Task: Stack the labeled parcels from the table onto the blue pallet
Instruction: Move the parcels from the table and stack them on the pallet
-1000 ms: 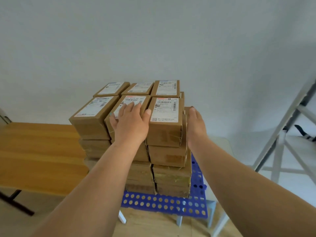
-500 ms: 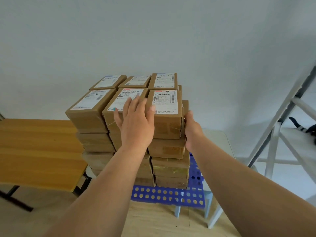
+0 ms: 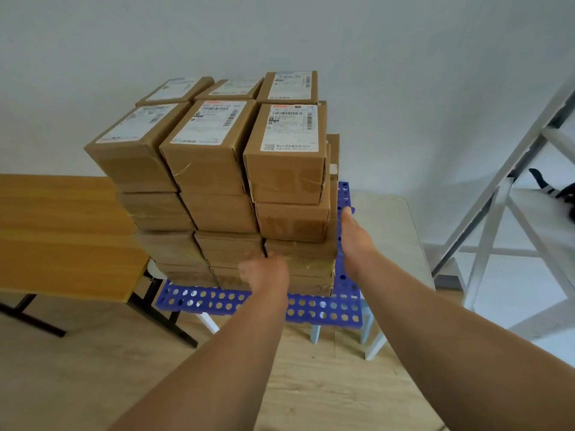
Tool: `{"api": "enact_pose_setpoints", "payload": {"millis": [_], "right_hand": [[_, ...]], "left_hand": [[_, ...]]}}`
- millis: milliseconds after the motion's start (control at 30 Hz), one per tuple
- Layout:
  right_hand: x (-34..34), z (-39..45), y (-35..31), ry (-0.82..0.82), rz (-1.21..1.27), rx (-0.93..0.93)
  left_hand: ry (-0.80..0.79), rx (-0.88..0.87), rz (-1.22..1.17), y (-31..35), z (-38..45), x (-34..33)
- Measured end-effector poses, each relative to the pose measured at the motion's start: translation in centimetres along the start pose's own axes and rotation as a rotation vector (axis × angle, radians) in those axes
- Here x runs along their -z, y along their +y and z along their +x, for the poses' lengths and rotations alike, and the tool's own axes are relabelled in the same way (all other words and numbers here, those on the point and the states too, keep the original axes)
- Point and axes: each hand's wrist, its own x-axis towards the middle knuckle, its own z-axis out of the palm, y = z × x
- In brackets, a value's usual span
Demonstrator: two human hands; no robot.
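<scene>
Both our hands have dropped from the top tier of parcels to the lower courses. Our left hand [image 3: 264,272], blurred, sits against the front face of the stack of labeled parcels [image 3: 224,188] near its third layer; whether that grip is spread or curled we cannot tell. Our right hand [image 3: 353,236] lies flat with fingers straight along the stack's right side, just beside the pallet's upright edge. All the parcels we can see stand on the blue pallet [image 3: 323,309], several layers tall, directly ahead of and above both hands. We see no parcel on the wooden surface [image 3: 62,231] to the left, so the left hand is nearer should more remain there. We judge the stacking nearly done.
</scene>
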Motion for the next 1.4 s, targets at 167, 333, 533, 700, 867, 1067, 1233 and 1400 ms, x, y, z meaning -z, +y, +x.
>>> {"api": "enact_pose_setpoints", "payload": {"millis": [167, 333, 533, 700, 867, 1067, 1233, 1400], "right_hand": [[-0.7, 0.2, 0.2, -0.072, 0.01, 0.011], [-1.7, -0.1, 0.3, -0.126, 0.046, -0.001], [-1.8, -0.3, 0.1, -0.124, 0.026, 0.004], [-1.7, 0.1, 0.0, -0.119, 0.018, 0.011], [-1.6, 0.4, 0.3, -0.124, 0.032, 0.012], [-0.2, 1.5, 1.5, -0.048, 0.074, -0.052], [1.5, 1.7, 4.8, -0.047, 0.134, -0.201], [0.9, 2.2, 5.7, -0.015, 0.067, -0.222]], "left_hand": [[-0.292, 0.219, -0.275, 1.2, 0.0, 0.2], [-0.337, 0.293, -0.414, 2.3, 0.1, 0.5], [-0.327, 0.313, -0.404, 2.8, -0.3, 0.4], [-0.308, 0.329, -0.392, 3.0, 0.2, 0.3], [-0.299, 0.322, -0.372, 3.1, 0.2, 0.1], [-0.253, 0.338, -0.342, 1.9, -0.2, -1.0], [-0.196, 0.327, -0.423, -2.0, -1.2, -2.3], [-0.226, 0.472, -0.504, -4.0, -0.1, -3.4]]}}
